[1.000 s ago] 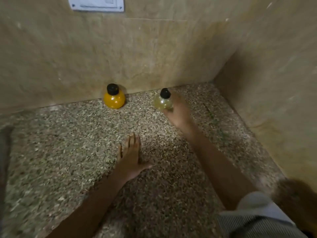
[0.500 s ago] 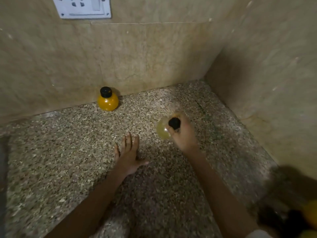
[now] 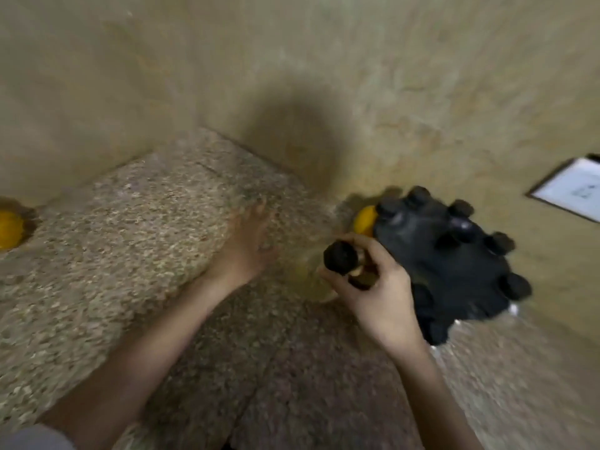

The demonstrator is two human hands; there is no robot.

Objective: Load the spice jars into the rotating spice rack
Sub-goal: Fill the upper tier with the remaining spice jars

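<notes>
My right hand (image 3: 376, 293) grips a round pale-yellow spice jar (image 3: 311, 284) by its neck, just under its black cap (image 3: 341, 256). The jar hangs just left of the black rotating spice rack (image 3: 454, 274), which carries several black-capped jars. One orange jar (image 3: 365, 219) shows at the rack's upper left edge. My left hand (image 3: 248, 241) lies flat on the speckled granite counter (image 3: 113, 254), fingers spread, holding nothing. Another orange jar (image 3: 9, 228) stands at the far left by the wall, partly cut off. The picture is blurred by motion.
Beige marble walls meet in a corner behind the counter. A white switch plate (image 3: 571, 190) sits on the right wall above the rack. A grey sleeve (image 3: 29, 438) shows at the bottom left.
My right hand lifted the pale-yellow jar off the counter and carried it right, up to the rack. The view swung right, bringing the rack into sight. My left hand stayed flat on the counter.
</notes>
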